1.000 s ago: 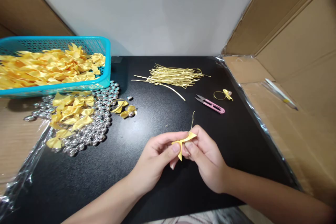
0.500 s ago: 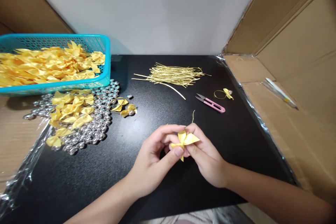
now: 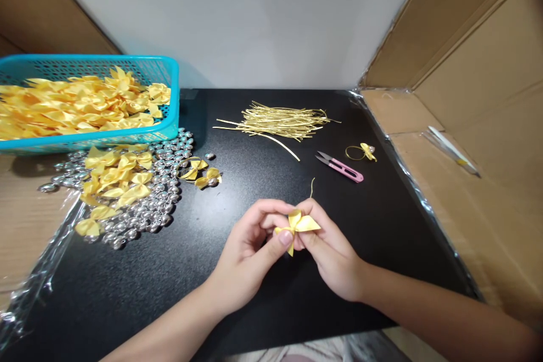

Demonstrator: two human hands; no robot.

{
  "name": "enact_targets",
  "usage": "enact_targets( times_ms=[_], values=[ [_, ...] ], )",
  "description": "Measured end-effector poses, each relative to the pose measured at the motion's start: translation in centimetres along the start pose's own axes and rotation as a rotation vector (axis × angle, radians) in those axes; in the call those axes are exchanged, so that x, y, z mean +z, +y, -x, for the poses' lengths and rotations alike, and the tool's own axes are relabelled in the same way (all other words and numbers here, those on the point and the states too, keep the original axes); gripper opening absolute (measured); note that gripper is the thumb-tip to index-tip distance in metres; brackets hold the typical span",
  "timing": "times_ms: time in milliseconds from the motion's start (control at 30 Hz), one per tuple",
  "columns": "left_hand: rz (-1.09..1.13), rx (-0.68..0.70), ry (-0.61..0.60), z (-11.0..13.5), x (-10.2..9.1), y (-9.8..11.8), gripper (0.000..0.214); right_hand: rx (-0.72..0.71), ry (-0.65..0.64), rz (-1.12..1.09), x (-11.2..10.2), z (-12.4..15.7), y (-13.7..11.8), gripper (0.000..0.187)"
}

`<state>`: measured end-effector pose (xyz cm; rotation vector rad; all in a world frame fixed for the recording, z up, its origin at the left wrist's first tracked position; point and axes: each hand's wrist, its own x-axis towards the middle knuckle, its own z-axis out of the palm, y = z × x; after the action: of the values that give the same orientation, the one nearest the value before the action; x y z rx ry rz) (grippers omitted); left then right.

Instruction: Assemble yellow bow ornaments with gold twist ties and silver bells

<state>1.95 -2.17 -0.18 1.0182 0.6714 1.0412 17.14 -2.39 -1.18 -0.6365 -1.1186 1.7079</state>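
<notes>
Turquoise plastic basket point(image 3: 174, 107) at far left, heaped with yellow bows point(image 3: 85, 102). Just below it, loose bows point(image 3: 121, 176) on a spread of silver beads point(image 3: 144, 219); then, near the spread's right edge, 2 ringed bows point(image 3: 205, 182) on the black worktop point(image 3: 139, 277). Farther back, a bundle of gold strands point(image 3: 284, 121). Next, left hand point(image 3: 254, 254), with fingers curled and thumb pressed down, pinching the left arm of the held bow point(image 3: 306, 223) above the worktop. Clearest change from 1 second ago: turned from a narrow, slanted view to a 4-armed cross, with an upward arm now showing. Since 0.5 seconds ago, hardly shifted. Probably steady enough now for close finger work at the back. Broadest arm pointing right, tapering to a tip; shorter arm up, narrow arm down, last arm left under the thumb. No clear long axis. Right hand point(image 3: 335, 254) against the bow's right side, with thumb and forefinger pinching at its back, exact hold hidden. Thin strand point(image 3: 312, 188) rising from behind these fingers. Then pink snips point(image 3: 343, 170), and farther right, a lone beaded bow point(image 3: 367, 151).
</notes>
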Motion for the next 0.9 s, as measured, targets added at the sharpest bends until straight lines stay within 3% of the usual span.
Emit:
enact_targets(
  times_ms=[233,367,467,533,600,733,900],
  values=[
    [0.076,-0.029,0.024,-0.3,0.1,-0.1,0.014,0.037,0.037,0.082,0.1,-0.1,-0.5,0.025],
    [-0.01,0.005,0.039,-0.3,0.0,0.1,0.012,0.025,0.032,0.187,-0.2,-0.2,-0.3,0.022],
    [-0.268,0.103,0.083,0.0,-0.1,0.2,0.015,-0.123,0.197,0.463,-1.0,-0.3,-0.4,0.009],
    [-0.482,0.195,0.111,0.3,-0.2,0.1,0.019,-0.286,0.337,0.623,-1.5,-0.4,-0.6,0.017],
    [-0.625,0.262,0.129,0.5,-0.3,-0.2,0.022,-0.426,0.383,0.741,-1.8,-0.4,-1.1,0.023],
    [-0.655,0.296,0.148,0.4,-0.2,-0.5,0.022,-0.595,0.324,1.0,-1.6,-0.5,-2.0,0.019],
    [-0.59,0.266,0.105,0.3,-0.2,-0.4,0.02,-0.559,0.183,1.037,-1.4,-1.1,-2.0,0.013]
  ],
)
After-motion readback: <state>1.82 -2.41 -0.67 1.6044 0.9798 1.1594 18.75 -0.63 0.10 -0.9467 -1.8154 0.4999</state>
